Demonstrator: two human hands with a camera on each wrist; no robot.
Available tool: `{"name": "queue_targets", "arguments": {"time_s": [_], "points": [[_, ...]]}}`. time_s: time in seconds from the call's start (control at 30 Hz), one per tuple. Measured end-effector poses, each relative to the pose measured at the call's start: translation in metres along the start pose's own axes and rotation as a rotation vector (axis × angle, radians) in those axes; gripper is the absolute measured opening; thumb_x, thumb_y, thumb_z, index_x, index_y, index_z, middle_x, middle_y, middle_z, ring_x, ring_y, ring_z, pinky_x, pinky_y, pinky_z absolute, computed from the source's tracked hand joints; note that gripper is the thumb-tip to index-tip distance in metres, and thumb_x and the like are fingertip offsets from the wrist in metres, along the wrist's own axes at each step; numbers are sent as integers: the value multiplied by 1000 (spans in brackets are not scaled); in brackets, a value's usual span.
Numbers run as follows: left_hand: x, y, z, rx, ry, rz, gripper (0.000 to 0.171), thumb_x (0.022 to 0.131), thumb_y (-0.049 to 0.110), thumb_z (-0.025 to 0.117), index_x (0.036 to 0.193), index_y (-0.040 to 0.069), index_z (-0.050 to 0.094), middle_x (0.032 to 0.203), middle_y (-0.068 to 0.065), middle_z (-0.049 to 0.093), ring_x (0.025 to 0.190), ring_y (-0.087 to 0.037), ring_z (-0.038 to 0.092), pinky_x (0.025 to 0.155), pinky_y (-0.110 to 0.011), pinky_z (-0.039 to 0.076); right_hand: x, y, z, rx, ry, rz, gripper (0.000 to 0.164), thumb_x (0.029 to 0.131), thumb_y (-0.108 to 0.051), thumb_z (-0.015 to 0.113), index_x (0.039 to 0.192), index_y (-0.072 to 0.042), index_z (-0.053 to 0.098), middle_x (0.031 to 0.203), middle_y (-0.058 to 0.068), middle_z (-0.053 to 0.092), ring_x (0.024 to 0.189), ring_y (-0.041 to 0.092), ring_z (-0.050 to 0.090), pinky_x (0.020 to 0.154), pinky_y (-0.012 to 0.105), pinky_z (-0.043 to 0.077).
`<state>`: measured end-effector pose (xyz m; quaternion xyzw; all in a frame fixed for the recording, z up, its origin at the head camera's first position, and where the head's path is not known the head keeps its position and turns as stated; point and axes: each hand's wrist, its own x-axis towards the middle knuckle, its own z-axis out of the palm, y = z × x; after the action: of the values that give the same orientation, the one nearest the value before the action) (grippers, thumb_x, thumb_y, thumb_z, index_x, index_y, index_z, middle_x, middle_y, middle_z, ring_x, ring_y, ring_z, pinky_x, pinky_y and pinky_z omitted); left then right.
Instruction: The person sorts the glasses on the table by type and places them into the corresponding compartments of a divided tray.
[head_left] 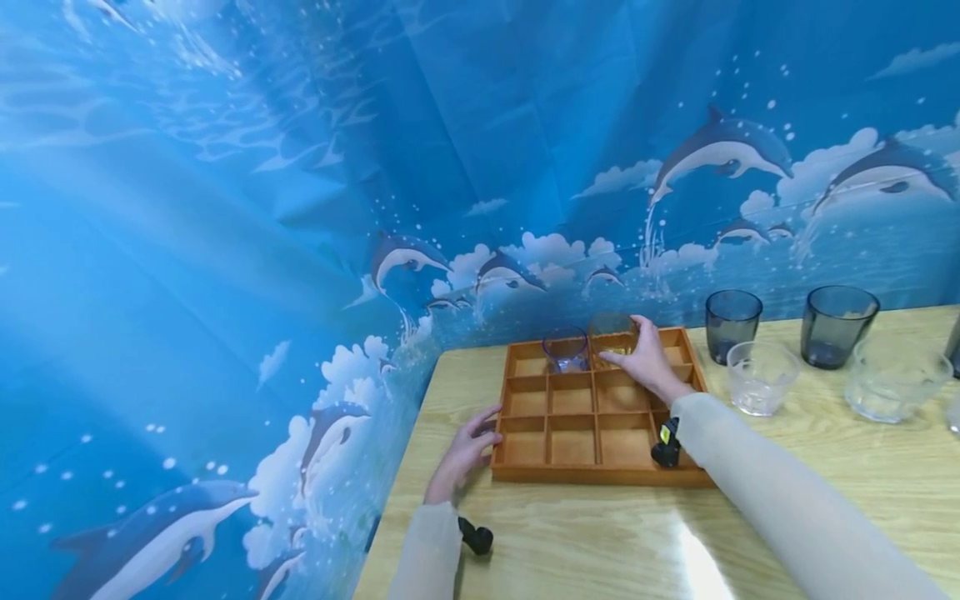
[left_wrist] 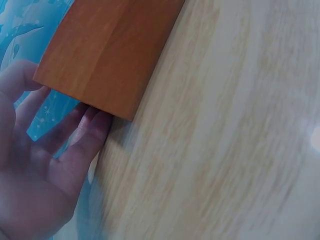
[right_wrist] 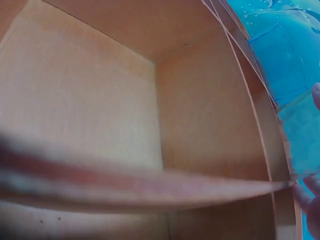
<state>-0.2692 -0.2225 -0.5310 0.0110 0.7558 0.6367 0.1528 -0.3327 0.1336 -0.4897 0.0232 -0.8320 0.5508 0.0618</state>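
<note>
Pale sleeve (head_left: 780, 483); fingers (head_left: 644, 328) grip amber glass (head_left: 611, 340); gridded wooden tray (head_left: 600, 475).

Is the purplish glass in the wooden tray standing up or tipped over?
Standing up: the purplish glass has its rim on top and its base below, in the back row of the wooden tray.

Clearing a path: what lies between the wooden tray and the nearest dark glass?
The head view shows bare tabletop between the tray and that dark glass.

A blue dolphin-print backdrop (head_left: 487, 125) meets a glossy, pale wood-grain table (head_left: 585, 533).
</note>
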Motion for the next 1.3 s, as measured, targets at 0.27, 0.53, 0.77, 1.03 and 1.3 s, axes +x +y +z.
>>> {"name": "queue_targets", "arguments": {"time_s": [0.27,0.53,0.77,1.03,1.3], "points": [[-2,3,3,-17,-10,0,55,84,13,61,136,26,48,137,-13,44,115,-28,48,87,-47,47,1,6,-2,-48,-42,31,92,81,-26,71,145,2,11,144,30,15,131,44,20,101,58,26],[-3,3,2,-20,-18,5,55,85,13,60,136,26,48,138,-13,42,115,-28,48,87,-47,46,-2,4,-7,-68,-57,35,88,84,-25,69,146,2,11,143,30,17,128,44,24,98,58,29],[-2,2,0,-21,-20,15,53,86,14,60,136,27,48,138,-12,42,113,-27,49,88,-46,46,-7,-4,-13,-39,-33,14,78,86,-22,66,144,1,19,137,28,29,121,42,34,95,55,35],[-1,1,-2,-39,-45,5,55,87,13,60,139,24,45,140,-13,40,116,-27,47,90,-49,44,-15,-14,-19,37,7,21,66,89,-23,62,141,1,28,136,26,35,121,42,37,92,54,39],[-7,9,1,-28,-44,21,58,85,9,59,140,18,44,139,-17,40,116,-30,47,90,-52,42,-27,-20,-27,81,5,14,63,91,-21,59,140,2,28,134,27,36,120,43,38,90,54,41]]}}
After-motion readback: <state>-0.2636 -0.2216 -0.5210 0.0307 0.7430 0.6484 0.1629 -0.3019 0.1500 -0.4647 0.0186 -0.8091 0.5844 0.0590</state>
